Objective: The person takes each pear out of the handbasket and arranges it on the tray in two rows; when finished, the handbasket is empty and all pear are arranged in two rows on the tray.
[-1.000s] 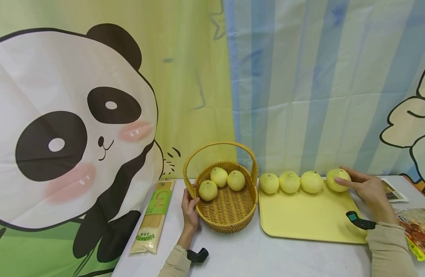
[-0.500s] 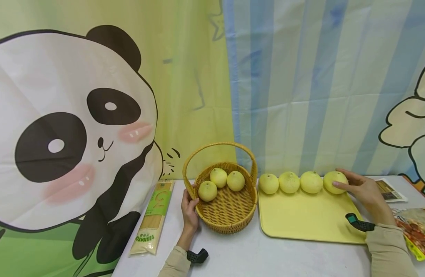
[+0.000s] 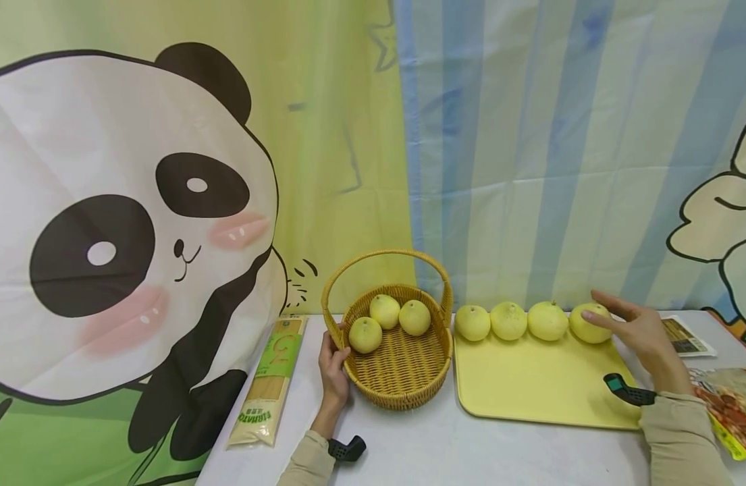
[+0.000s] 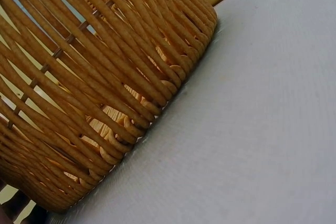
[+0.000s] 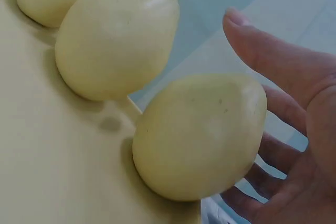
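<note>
My left hand [image 3: 334,372] grips the left side of a wicker basket [image 3: 400,378] at the foot of its handle, thumb at the rim. Three pale yellow fruits [image 3: 365,335] like small pomelos lie inside it. A row of several more runs along the back of a yellow tray [image 3: 537,385]. At the row's right end my right hand [image 3: 646,337] is spread around the last pomelo-like fruit [image 5: 199,137]. Its thumb [image 5: 273,56] stands clear of the fruit, and the other fingers lie behind its far side. The left wrist view shows the basket's woven wall [image 4: 105,72] on the table.
A pack of noodles [image 3: 269,378] lies left of the basket. Right of the tray are a flat packet [image 3: 688,336] and a colourful food bag [image 3: 734,405]. A printed curtain [image 3: 500,148] hangs just behind the white table [image 3: 421,445].
The last fruit has shifted slightly left, close against its neighbour in the row. My right thumb has lifted off it. The left hand and basket stay put.
</note>
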`<state>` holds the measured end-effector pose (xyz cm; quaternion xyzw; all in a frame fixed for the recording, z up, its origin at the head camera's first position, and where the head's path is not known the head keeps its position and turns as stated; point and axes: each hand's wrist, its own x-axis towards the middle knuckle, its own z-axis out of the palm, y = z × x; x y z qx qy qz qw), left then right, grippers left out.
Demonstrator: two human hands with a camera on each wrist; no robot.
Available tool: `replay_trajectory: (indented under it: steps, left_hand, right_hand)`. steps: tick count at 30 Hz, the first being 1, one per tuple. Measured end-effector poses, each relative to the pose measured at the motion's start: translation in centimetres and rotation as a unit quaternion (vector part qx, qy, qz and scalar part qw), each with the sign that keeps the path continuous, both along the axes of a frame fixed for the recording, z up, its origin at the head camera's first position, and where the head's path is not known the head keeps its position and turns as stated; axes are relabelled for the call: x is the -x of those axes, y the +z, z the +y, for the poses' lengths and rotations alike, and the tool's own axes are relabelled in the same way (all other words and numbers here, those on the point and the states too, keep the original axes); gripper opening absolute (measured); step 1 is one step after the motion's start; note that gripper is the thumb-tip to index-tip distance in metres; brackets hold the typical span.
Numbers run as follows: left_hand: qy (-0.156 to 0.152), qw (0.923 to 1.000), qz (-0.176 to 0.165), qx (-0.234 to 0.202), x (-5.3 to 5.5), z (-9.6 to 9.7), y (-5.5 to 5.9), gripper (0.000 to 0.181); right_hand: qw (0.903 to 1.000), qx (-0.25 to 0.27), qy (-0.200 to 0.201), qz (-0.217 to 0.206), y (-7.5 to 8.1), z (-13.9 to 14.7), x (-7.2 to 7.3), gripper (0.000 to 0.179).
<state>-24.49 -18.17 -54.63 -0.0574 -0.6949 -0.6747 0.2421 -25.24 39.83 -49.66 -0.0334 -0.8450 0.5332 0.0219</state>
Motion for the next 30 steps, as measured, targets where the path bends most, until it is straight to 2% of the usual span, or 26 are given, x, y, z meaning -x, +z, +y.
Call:
replay_trajectory:
  steps: [7,10,13,17,20,22,28,30]
  left_hand:
    - [-0.001,1.0,0.002,0.0,0.1,0.1,-0.1,0.054]
    - [-0.006,1.0,0.002,-0.006,0.2,0.0,-0.1,0.054]
    - [-0.006,1.0,0.001,-0.008,0.2,0.0,-0.1,0.054]
    - [0.002,1.0,0.001,-0.001,0.2,-0.1,-0.2,0.053]
    - [0.003,1.0,0.006,0.004,0.3,-0.1,-0.3,0.053]
    - [0.001,1.0,0.008,0.003,0.3,-0.1,-0.2,0.053]
    - [0.004,1.0,0.001,0.002,0.2,-0.1,0.0,0.054]
    - [0.006,1.0,-0.002,0.006,0.1,-0.1,0.1,0.053]
  right_hand:
    - [0.9975,-0.009,-0.047,0.052,2.6,-2.7,-0.3,0.076]
    - [0.9932,0.0,-0.065,0.097,4.3,-4.8,-0.4,0.067]
    - [0.9871,0.005,-0.055,0.15,5.9,-7.1,-0.6,0.056]
    - [0.9797,0.013,-0.008,0.2,7.3,-10.6,-0.6,0.045]
    - [0.9761,0.038,0.045,0.209,7.7,-13.2,-0.5,0.042]
    - [0.9734,0.056,0.081,0.207,7.7,-15.0,-0.3,0.041]
    - [0.9659,0.064,0.174,0.181,7.7,-20.5,0.2,0.043]
    - [0.9649,0.07,0.189,0.168,7.9,-21.9,0.2,0.046]
